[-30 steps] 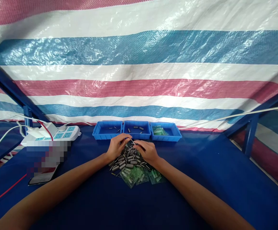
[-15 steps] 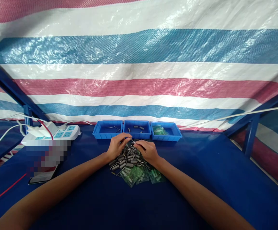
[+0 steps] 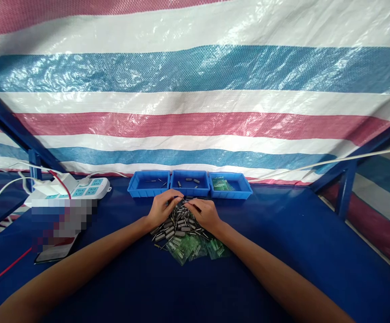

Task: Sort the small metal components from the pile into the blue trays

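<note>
Below frame centre, the left hand (image 3: 162, 209) and right hand (image 3: 205, 213) are pinching a small metal piece (image 3: 184, 201); it is likely handling as light, stiff and slippery, its ends suiting a fingertip grip.

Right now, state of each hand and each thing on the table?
Left hand: seems to pinch a small part, barely visible
Right hand: fingertips close beside the left's
Left bin: open, few thin pieces inside
Middle bin: open, few short pieces inside
Right bin: open, green packets inside
Metal parts: heaped loose
Loose packets: beside heap, contents showing
Power strip: some plugs in
Dark device: lying down, mostly pixelated
</note>
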Available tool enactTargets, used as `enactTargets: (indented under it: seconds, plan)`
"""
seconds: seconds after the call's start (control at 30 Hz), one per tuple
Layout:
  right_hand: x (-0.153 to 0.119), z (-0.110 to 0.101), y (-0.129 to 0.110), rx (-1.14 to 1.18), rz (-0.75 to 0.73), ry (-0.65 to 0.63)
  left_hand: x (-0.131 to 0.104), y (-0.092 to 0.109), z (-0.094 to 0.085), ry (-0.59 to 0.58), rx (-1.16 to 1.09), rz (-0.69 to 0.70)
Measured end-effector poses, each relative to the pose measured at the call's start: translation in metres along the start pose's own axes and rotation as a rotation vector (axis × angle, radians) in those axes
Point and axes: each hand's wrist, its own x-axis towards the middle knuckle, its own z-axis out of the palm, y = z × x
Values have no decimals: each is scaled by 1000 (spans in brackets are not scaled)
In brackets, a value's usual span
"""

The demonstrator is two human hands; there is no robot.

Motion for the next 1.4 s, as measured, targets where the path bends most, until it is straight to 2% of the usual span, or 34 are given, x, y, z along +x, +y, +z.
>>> enactTargets:
  seconds: [0.17,0.3,0.4,0.53,0.67,0.83,1.0,1.07,1.2,1.4]
  plan:
    - [0,1,1,2,12,-26,0,1,-1,-15,24,66]
    - [1,0,1,7,13,-36,-1,5,-3,-11,6,-16]
    - [1,0,-1,2,21,-44,-3,7,-2,8,-89,-71]
    - [1,-2,-2,8,33,-50,-4,9,1,89,-234,-109]
    - [1,-2,-2,11,31,-48,3,12,1,235,-320,-181]
    - [1,-2,-2,11,27,-63,25,19,-16,387,-357,-157]
    - [1,-2,-2,21,29,-55,48,17,-47,417,-207,-129]
    - [1,-2,-1,23,25,-55,56,12,-61,361,-121,-140]
    - [1,-2,-1,28,14,-40,66,0,-84,80,37,-210]
    - [1,-1,-1,21,21,-43,70,-13,-101,-135,274,-187]
